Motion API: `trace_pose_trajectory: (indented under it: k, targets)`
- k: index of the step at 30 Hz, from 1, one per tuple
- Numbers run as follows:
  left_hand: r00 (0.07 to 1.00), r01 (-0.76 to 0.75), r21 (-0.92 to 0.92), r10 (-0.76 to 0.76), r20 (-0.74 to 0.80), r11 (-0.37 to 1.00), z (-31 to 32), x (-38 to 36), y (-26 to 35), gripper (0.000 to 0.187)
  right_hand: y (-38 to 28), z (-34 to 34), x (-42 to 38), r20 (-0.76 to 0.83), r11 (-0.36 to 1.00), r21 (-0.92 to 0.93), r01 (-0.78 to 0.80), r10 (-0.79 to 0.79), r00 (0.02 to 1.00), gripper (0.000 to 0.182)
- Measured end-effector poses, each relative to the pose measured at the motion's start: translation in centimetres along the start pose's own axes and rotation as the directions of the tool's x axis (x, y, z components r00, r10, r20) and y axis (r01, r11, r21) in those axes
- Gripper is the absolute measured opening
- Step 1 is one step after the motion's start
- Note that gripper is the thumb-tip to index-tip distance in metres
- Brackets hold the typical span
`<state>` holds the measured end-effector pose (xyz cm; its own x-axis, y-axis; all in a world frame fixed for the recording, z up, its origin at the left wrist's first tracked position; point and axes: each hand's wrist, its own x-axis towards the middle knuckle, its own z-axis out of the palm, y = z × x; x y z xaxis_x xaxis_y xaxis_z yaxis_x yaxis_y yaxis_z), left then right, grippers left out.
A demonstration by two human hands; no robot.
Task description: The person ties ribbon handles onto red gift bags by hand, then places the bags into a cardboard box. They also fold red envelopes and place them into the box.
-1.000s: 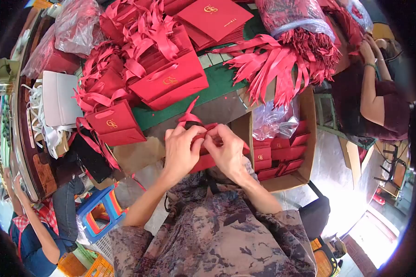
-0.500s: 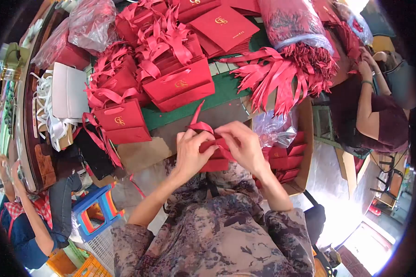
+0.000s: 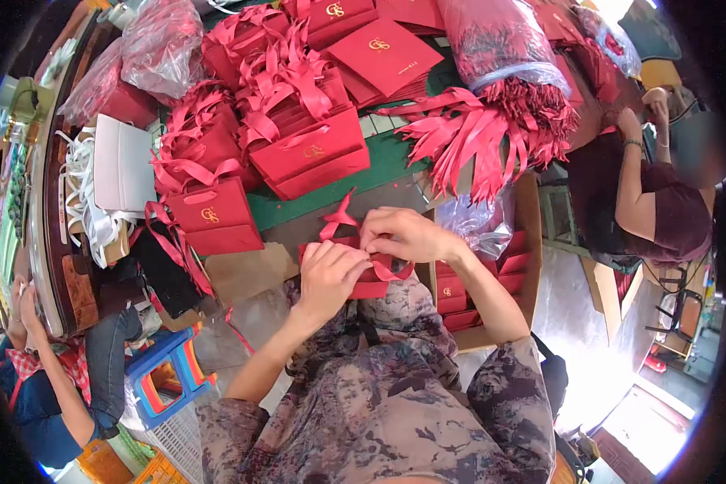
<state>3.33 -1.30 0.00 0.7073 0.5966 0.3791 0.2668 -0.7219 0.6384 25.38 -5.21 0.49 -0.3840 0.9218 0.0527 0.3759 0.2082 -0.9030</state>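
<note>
Over my lap, a small red paper gift bag [image 3: 369,289] lies partly hidden under my hands. My left hand [image 3: 329,274] is closed at the bag's left side, its fingertips pinching at a red ribbon [image 3: 340,218] whose tail sticks up beyond the knuckles. From the right, my right hand [image 3: 411,237] is pinched on the ribbon too, its fingertips nearly meeting the left ones. A ribbon loop curves out below the right fingers. The exact pinch points are hidden.
Red bags with ribbon handles [image 3: 315,153] crowd the table ahead. A bundle of loose red ribbons [image 3: 476,141] hangs over its edge. A carton [image 3: 528,266] of red bags stands at my right. Coloured stools [image 3: 165,375] are at left. Other people sit on both sides.
My right hand has shifted slightly left and turned inward, and my left hand has come over the bag with fingers closer together. The ribbon tail sits lower, with a loop now to the right.
</note>
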Motion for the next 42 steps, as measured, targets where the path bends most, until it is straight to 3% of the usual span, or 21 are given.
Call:
trace_pose_trajectory:
  k: [1,3,4,9,11,13,16,20,22,23,25,27,29,31,33,34,35,37,40,42]
  targets:
    - [0.999,0.026,0.008,-0.026,0.026,1.0,-0.3,0.3,-0.1,0.013,0.0,0.3,0.0,-0.005,1.0,-0.002,-0.003,0.003,1.0,0.009]
    - [0.997,0.051,0.016,-0.052,0.05,0.999,-0.9,0.8,-0.3,0.013,-0.1,1.1,0.3,-0.176,0.994,0.067,-0.086,0.097,0.98,0.007]
    - [0.995,0.061,0.019,-0.063,0.081,0.998,-1.2,0.9,-0.4,0.014,0.8,1.7,0.9,-0.354,0.999,0.043,-0.01,0.024,0.935,0.006]
    - [0.985,0.13,0.04,-0.134,0.112,0.991,-2.2,2.3,-0.1,0.014,1.6,1.8,2.0,-0.512,0.961,0.231,-0.154,0.254,0.82,0.008]
    - [0.983,0.149,0.029,-0.151,0.107,0.988,-2.2,2.5,-0.3,0.014,1.8,1.5,2.5,-0.713,0.965,0.113,-0.236,0.244,0.657,0.011]
    - [0.981,0.164,0.023,-0.166,0.1,0.986,-2.3,2.9,-0.6,0.015,1.5,1.3,2.1,-0.698,0.958,0.126,-0.258,0.271,0.663,0.014]
    - [0.974,0.218,0.071,-0.221,0.038,0.973,-2.3,3.4,-1.5,0.021,0.7,1.8,0.0,-0.751,0.93,0.32,-0.18,0.365,0.55,0.016]
    - [0.989,0.143,0.152,-0.145,0.0,0.978,-1.9,3.5,-2.5,0.033,0.3,3.4,-6.0,-0.711,0.928,0.173,-0.329,0.349,0.61,0.018]
    - [0.991,0.133,0.153,-0.13,-0.028,0.979,-2.1,3.3,-2.0,0.033,1.0,5.1,-7.9,-0.573,0.854,-0.077,-0.515,0.385,0.723,0.025]
    - [0.992,0.122,0.156,-0.115,-0.051,0.98,-2.2,3.1,-1.6,0.033,1.9,5.9,-8.0,-0.568,0.856,-0.08,-0.51,0.381,0.729,0.025]
    - [0.991,0.121,0.162,-0.109,-0.08,0.979,-2.4,2.4,-1.0,0.031,4.2,7.8,-7.4,-0.671,0.839,-0.341,-0.423,0.098,0.735,0.027]
    - [0.986,0.123,0.136,-0.105,-0.128,0.983,-2.7,1.8,0.1,0.028,6.1,8.6,-7.7,-0.635,0.852,-0.389,-0.35,0.027,0.772,0.024]
    - [0.978,0.192,0.066,-0.186,-0.089,0.979,-3.0,0.4,1.0,0.023,5.1,9.0,-8.0,-0.653,0.763,-0.298,-0.573,0.275,0.706,0.019]
    - [0.968,0.229,-0.055,-0.233,-0.095,0.972,-2.8,-0.8,1.9,0.016,1.8,8.2,-7.7,-0.665,0.773,-0.28,-0.569,0.271,0.696,0.014]
    - [0.919,0.394,-0.177,-0.384,0.087,0.902,-2.3,-2.7,2.6,0.016,-0.4,7.4,-7.7,-0.562,0.823,0.208,-0.529,0.543,0.624,0.01]
    - [0.903,0.43,-0.27,-0.413,0.12,0.861,-1.6,-3.6,2.8,0.018,-0.4,7.7,-7.5,-0.468,0.778,0.494,-0.388,0.614,0.635,0.013]
    - [0.887,0.462,-0.36,-0.435,0.157,0.811,-0.9,-4.4,2.9,0.02,-0.6,7.9,-7.4,-0.464,0.778,0.492,-0.39,0.614,0.639,0.013]
    - [0.779,0.616,-0.559,-0.534,0.329,0.555,0.3,-5.8,3.6,0.026,-2.9,7.8,-5.8,-0.302,0.55,0.811,-0.198,0.684,0.664,0.012]
    - [0.759,0.641,-0.592,-0.52,0.392,0.489,1.0,-7.1,3.7,0.033,-4.2,9.5,-3.8,-0.314,0.52,0.845,-0.121,0.668,0.675,0.013]
    - [0.737,0.548,-0.781,-0.614,0.283,0.298,1.0,-7.4,4.1,0.046,-4.0,10.3,-2.9,-0.348,0.536,0.841,-0.077,0.644,0.681,0.015]
